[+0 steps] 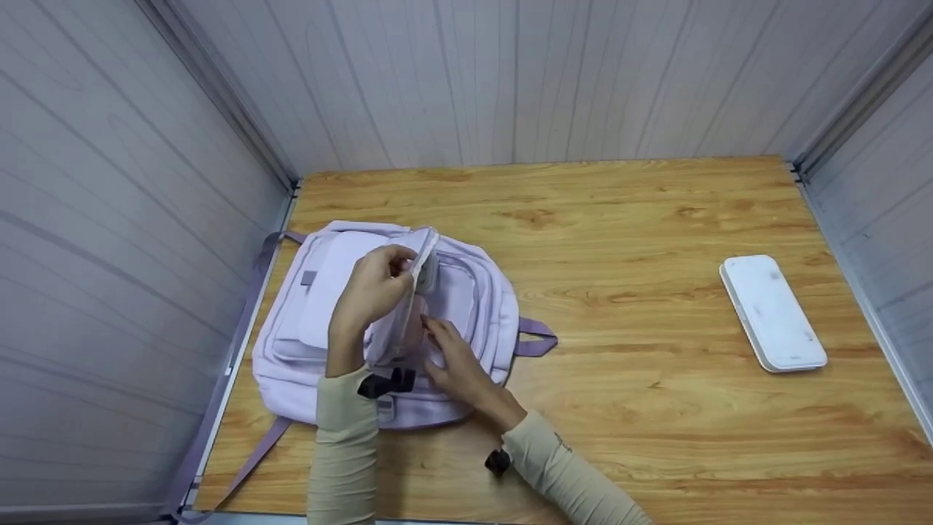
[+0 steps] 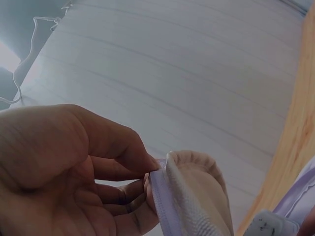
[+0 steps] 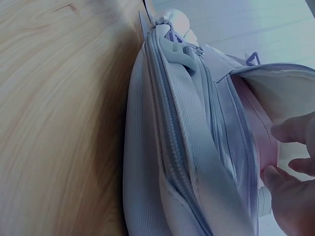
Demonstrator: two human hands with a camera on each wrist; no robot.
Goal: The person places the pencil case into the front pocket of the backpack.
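Observation:
A lilac backpack point(image 1: 335, 292) lies on the wooden table with its front pocket unzipped. My left hand point(image 1: 374, 288) pinches the pocket's zippered edge point(image 2: 167, 204) between thumb and fingers, lifting it away from the bag. A pink, flat-sided thing point(image 3: 260, 130) sits inside the pocket opening; its kind is unclear. My right hand point(image 1: 459, 364) is at the opening, fingers fairly straight, fingertips touching the pink thing's outer side. Beside it in the pocket is a pale object with small dark marks point(image 2: 268, 223), partly hidden.
A white, rounded rectangular case point(image 1: 774, 313) lies on the right side of the table point(image 1: 619, 408). Purple straps point(image 1: 255, 456) hang off the left edge. A carry loop point(image 1: 537, 337) sticks out at the bag's right. Panel walls point(image 1: 474, 80) enclose the back and sides.

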